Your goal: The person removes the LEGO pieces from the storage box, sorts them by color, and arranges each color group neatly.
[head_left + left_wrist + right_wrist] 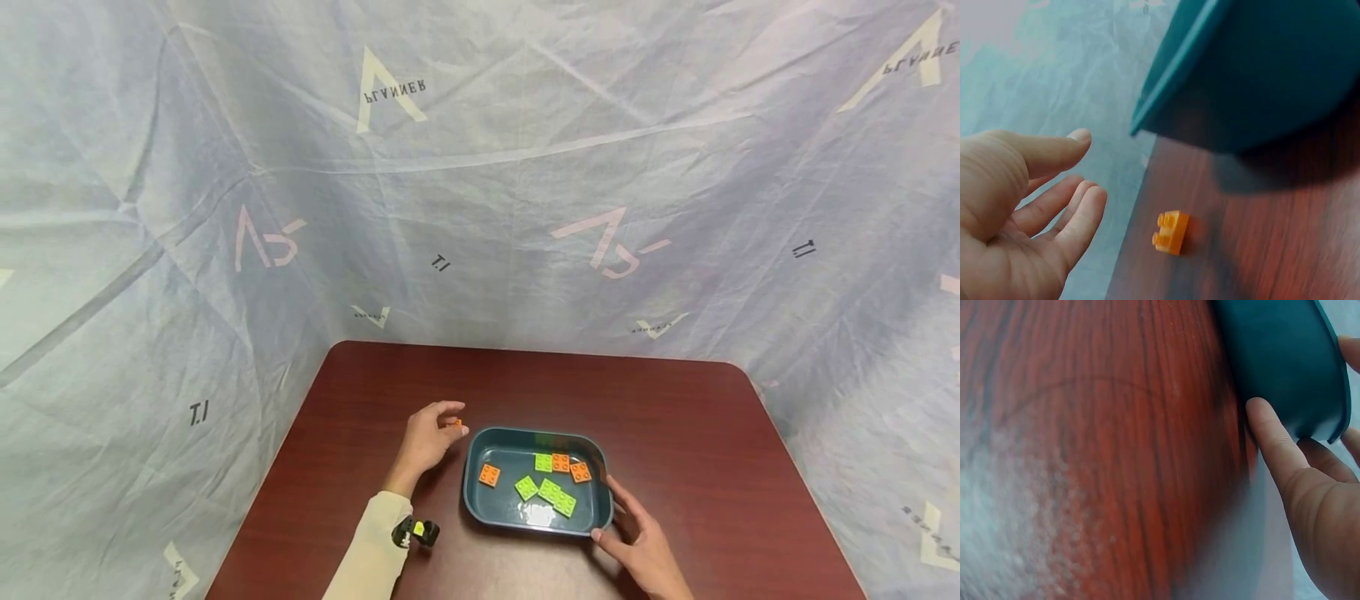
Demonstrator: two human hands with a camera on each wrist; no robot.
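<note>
An orange building brick [1170, 232] stands on the table just left of a dark teal tray [498, 522]. My left hand [430, 437] is beside that brick, thumb and fingers spread apart; in the left wrist view a gap shows between the hand [1041, 200] and the brick. With my right hand [641, 546] I hold the tray's near right corner, thumb at the front and fingers along the right end. In the right wrist view a fingertip [1260, 409] presses the tray's outer wall [1285, 356]. Inside the tray lie several green bricks [526, 487] and orange bricks [489, 475].
The dark red wood-grain table [675, 417] has rounded far corners. Grey printed sheeting [480, 208] hangs behind it and along both sides. A black strap device [416, 532] sits on my left wrist.
</note>
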